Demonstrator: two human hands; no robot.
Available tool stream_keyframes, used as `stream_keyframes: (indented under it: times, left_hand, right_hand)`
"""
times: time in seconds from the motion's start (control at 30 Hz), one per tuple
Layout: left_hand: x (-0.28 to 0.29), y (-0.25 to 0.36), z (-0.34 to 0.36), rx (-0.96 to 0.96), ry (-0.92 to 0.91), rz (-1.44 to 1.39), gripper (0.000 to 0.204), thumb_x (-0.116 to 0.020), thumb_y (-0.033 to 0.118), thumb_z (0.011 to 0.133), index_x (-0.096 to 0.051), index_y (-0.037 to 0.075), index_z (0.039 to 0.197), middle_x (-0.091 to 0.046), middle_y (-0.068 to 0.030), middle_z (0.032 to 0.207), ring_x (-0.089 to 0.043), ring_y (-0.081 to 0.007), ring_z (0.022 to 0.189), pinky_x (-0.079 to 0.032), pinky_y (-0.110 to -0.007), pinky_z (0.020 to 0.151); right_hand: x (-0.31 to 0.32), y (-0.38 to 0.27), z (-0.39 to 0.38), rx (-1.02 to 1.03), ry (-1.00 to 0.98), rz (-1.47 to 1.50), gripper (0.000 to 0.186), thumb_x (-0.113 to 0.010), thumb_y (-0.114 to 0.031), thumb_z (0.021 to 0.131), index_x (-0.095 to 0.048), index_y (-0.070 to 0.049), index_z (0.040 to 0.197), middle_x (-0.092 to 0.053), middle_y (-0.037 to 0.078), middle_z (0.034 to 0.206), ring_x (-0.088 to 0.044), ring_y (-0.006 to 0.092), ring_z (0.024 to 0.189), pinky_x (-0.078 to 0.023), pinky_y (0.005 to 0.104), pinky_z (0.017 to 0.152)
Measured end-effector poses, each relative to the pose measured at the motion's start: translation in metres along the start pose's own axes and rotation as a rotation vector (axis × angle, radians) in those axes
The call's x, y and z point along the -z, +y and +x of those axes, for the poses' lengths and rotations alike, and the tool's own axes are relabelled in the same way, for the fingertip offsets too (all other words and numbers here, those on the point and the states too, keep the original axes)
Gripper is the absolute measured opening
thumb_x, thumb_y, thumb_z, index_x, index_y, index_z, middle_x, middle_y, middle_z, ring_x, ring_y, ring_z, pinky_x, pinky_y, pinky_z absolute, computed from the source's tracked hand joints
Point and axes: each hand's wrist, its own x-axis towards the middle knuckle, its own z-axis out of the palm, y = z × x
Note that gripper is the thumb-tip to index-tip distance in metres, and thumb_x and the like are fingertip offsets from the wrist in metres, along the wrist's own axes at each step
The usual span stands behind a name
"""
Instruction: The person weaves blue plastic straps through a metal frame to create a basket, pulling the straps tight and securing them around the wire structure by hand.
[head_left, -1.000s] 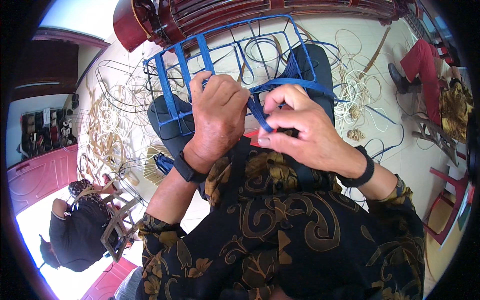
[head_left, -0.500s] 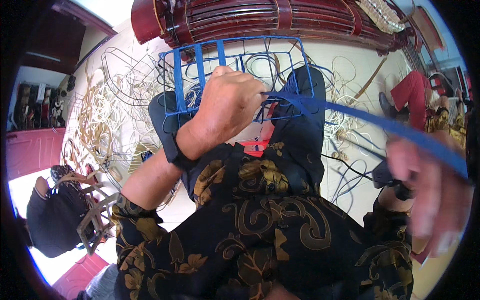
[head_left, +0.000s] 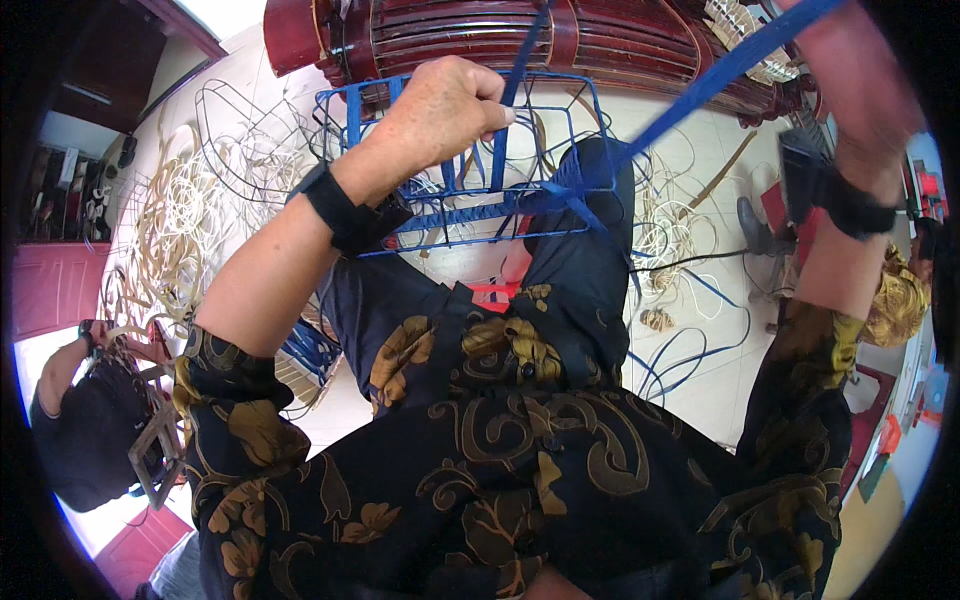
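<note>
- A rectangular wire frame bound in blue (head_left: pixel 475 213) lay across the dark-trousered thighs (head_left: pixel 585 205), below the left hand and well down and left from the right hand.
- The left hand (head_left: pixel 450 105) was over the frame's upper part, fingers curled, thumb and forefinger pinched on an upright flat dark-blue strip (head_left: pixel 524 60).
- A longer flat bright-blue strip (head_left: pixel 690 100) slanted tautly from the frame's right part up to the right hand (head_left: pixel 855 80).
- That hand was raised and blurred at the upper rim; whether its fingers gripped the strip I could not tell.
- Black wristbands (head_left: pixel 340 210) circled both wrists, just below the hands.
- Beyond the left hand stood polished dark-red slatted wooden furniture (head_left: pixel 480 40).
- Left of the left hand, a tangled heap of cream and tan strips (head_left: pixel 185 215) covered the floor.
- Below the right hand and left of it, thin blue loops (head_left: pixel 690 355) lay on the pale tiles.
- Far below and left of the left hand sat a person in black (head_left: pixel 90 430).
</note>
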Motion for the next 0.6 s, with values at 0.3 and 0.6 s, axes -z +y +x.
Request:
stream_keyframes:
  times: [0.3, 0.6]
  left_hand:
    - [0.012, -0.017, 0.006, 0.088, 0.009, -0.037, 0.022, -0.073, 0.013, 0.092, -0.069, 0.003, 0.074, -0.061, 0.0022, 0.067, -0.048, -0.0072, 0.062, -0.038, -0.028, 0.060]
    - [0.015, -0.031, 0.025, -0.049, -0.065, 0.176, 0.025, -0.079, 0.011, 0.085, -0.062, -0.004, 0.072, -0.051, -0.0062, 0.078, -0.054, -0.0209, 0.076, -0.045, -0.037, 0.072]
  right_hand:
    - [-0.048, 0.076, -0.068, -0.614, -0.394, -0.063, 0.100, -0.084, -0.061, 0.072, -0.051, -0.009, 0.150, -0.050, 0.014, 0.153, -0.045, 0.0275, 0.144, -0.035, 0.0432, 0.117]
    - [-0.084, 0.059, -0.142, -0.730, -0.045, 0.017, 0.023, -0.076, -0.022, 0.092, -0.075, -0.003, 0.104, -0.072, 0.003, 0.105, -0.065, 0.0141, 0.100, -0.050, 0.0310, 0.092]
